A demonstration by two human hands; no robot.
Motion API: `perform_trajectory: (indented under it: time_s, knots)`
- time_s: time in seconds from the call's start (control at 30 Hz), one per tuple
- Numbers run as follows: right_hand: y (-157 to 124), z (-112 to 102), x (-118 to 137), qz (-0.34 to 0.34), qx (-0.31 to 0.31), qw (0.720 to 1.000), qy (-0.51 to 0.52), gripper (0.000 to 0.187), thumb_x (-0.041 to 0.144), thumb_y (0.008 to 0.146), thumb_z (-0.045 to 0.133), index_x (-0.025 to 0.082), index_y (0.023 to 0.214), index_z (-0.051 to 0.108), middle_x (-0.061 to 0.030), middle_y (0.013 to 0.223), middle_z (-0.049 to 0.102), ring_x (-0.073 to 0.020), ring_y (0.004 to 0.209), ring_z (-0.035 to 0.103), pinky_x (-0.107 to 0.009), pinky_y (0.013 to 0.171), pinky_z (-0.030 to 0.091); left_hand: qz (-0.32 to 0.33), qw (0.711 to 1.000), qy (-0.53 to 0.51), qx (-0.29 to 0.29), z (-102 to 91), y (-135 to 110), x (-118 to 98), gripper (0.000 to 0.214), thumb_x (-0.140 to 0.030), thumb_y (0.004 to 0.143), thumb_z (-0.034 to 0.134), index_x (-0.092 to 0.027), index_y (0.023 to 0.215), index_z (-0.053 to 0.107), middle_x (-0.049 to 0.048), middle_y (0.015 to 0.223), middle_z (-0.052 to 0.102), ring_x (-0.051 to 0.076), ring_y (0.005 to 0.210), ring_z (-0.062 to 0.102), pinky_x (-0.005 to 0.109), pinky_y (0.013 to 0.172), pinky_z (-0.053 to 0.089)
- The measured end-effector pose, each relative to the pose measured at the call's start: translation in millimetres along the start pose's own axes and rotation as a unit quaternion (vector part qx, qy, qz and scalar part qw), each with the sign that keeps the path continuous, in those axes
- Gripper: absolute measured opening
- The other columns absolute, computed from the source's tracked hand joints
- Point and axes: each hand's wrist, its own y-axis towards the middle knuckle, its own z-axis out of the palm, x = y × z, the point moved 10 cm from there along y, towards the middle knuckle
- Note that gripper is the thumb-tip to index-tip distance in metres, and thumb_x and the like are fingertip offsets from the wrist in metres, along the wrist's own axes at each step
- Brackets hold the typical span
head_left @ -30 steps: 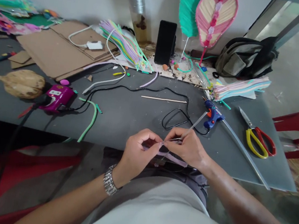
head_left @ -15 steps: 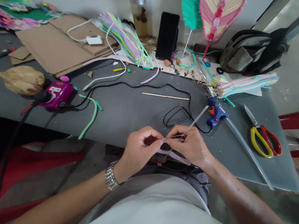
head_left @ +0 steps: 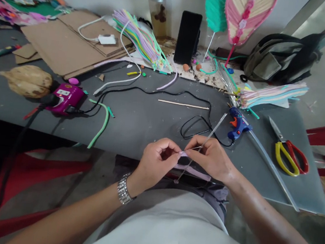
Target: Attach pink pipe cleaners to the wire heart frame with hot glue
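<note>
My left hand (head_left: 157,161), with a metal watch (head_left: 124,188) on its wrist, is closed in a pinch at the table's front edge. Between its thumb and forefinger is a small end of lilac fuzzy pipe cleaner (head_left: 182,154). My right hand (head_left: 211,159) pinches right beside it, the fingertips of both hands almost touching. A thin greyish stick (head_left: 217,124) runs slantwise through the right hand's fingers, with a small lilac bit at its lower end. Below the hands, over my lap, lies a longer lilac pipe cleaner (head_left: 196,173). Exactly how the pieces join is hidden by the fingers.
Right of my hands are a blue glue gun (head_left: 239,125) with a long clear glue stick (head_left: 274,172) and scissors (head_left: 287,152). A black cord (head_left: 154,93) crosses the table (head_left: 139,123) to a purple power adapter (head_left: 67,99). Behind stand pipe cleaner bundles (head_left: 142,41) and a phone (head_left: 187,38).
The view has shifted slightly, so most things sit a little further right. Both hands keep their pinch, and more of the lilac piece shows between the fingertips.
</note>
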Motion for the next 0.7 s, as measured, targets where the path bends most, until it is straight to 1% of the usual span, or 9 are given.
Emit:
perform_trajectory:
  time_s: [0.1, 0.2, 0.33, 0.47, 0.57, 0.7]
  knots:
    - [0.5, 1.4, -1.4, 0.003, 0.009, 1.000, 0.000, 0.008, 0.023, 0.077, 0.065, 0.017, 0.074, 0.069, 0.0028, 0.065, 0.063, -0.0092, 0.059, 0.051, -0.022, 0.055, 0.037, 0.011, 1.000, 0.006, -0.003, 0.0, -0.7, 0.2, 0.009, -0.024, 0.078, 0.066, -0.016, 0.080, 0.071, 0.0035, 0.072, 0.070, 0.014, 0.064, 0.061, 0.025, 0.060, 0.047]
    - [1.0, 1.4, -3.6, 0.008, 0.011, 1.000, -0.003, 0.007, 0.022, 0.076, 0.066, 0.016, 0.075, 0.070, 0.0025, 0.066, 0.064, -0.0096, 0.060, 0.052, -0.022, 0.056, 0.038, 0.006, 1.000, 0.001, -0.004, 0.2, -0.1, 3.0, 0.010, -0.024, 0.078, 0.066, -0.016, 0.081, 0.071, 0.0041, 0.072, 0.071, 0.015, 0.064, 0.062, 0.025, 0.059, 0.048]
    - [0.6, 0.9, -6.8, 0.017, 0.010, 1.000, 0.000, 0.007, 0.020, 0.076, 0.065, 0.016, 0.072, 0.070, 0.0026, 0.064, 0.063, -0.0091, 0.059, 0.051, -0.022, 0.055, 0.037, -0.001, 1.000, -0.004, 0.002, 2.0, 1.3, 5.7, 0.010, -0.024, 0.078, 0.066, -0.016, 0.082, 0.071, 0.0050, 0.074, 0.073, 0.015, 0.065, 0.064, 0.025, 0.060, 0.049]
    - [-0.3, 2.5, -9.6, 0.027, 0.009, 1.000, 0.013, 0.007, 0.021, 0.075, 0.066, 0.016, 0.072, 0.070, 0.0033, 0.061, 0.062, -0.0084, 0.056, 0.049, -0.021, 0.053, 0.036, 0.003, 1.000, 0.010, 0.006, 2.5, 1.4, 3.9, 0.009, -0.023, 0.078, 0.065, -0.016, 0.078, 0.072, 0.0047, 0.074, 0.072, 0.015, 0.066, 0.064, 0.025, 0.061, 0.048]
    - [-0.3, 4.1, -10.3, 0.029, 0.004, 0.999, 0.018, 0.007, 0.021, 0.074, 0.066, 0.016, 0.070, 0.069, 0.0042, 0.059, 0.059, -0.0077, 0.055, 0.047, -0.021, 0.052, 0.034, 0.009, 1.000, 0.015, 0.002, 1.6, 0.5, 0.8, 0.009, -0.023, 0.079, 0.065, -0.016, 0.077, 0.071, 0.0042, 0.073, 0.071, 0.015, 0.065, 0.063, 0.026, 0.061, 0.048]
    - [-0.4, 3.7, -8.5, 0.025, -0.016, 1.000, 0.009, 0.006, 0.019, 0.072, 0.065, 0.016, 0.069, 0.068, 0.0042, 0.060, 0.059, -0.0078, 0.056, 0.047, -0.021, 0.052, 0.034, 0.020, 1.000, 0.005, -0.011, 0.1, -1.1, -1.5, 0.009, -0.022, 0.079, 0.065, -0.016, 0.075, 0.070, 0.0042, 0.072, 0.070, 0.015, 0.065, 0.062, 0.026, 0.061, 0.048]
